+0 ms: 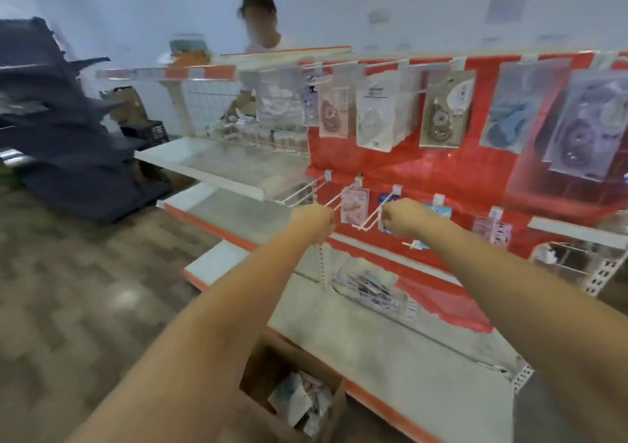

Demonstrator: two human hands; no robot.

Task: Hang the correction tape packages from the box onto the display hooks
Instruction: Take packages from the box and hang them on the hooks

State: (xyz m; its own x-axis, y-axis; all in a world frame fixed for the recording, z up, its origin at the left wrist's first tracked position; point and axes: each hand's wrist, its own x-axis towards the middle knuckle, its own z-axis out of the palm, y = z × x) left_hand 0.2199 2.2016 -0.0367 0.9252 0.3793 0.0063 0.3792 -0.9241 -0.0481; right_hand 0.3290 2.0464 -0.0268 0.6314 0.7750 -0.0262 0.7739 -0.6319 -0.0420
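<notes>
Red backing panel (424, 167) carries white display hooks in rows, and both arms reach to the lower row. The left hand (314, 220) has its fingers curled at the front end of 1 white hook (331, 202); the picture is blurred, so I cannot tell if it holds the wire or a package. The right hand (402, 216) is curled at the next hook (373, 213), and a small blue-edged package (383, 225) shows at its fingers, close to the hook tip; it seems to be pinched there. Between the 2 hands a pink package (354, 206) hangs on the panel. The cardboard box (258, 368) stands on the floor under the arms, with more correction tape packages (300, 400) inside. Another person (261, 24) stands behind the shelf (221, 167).
</notes>
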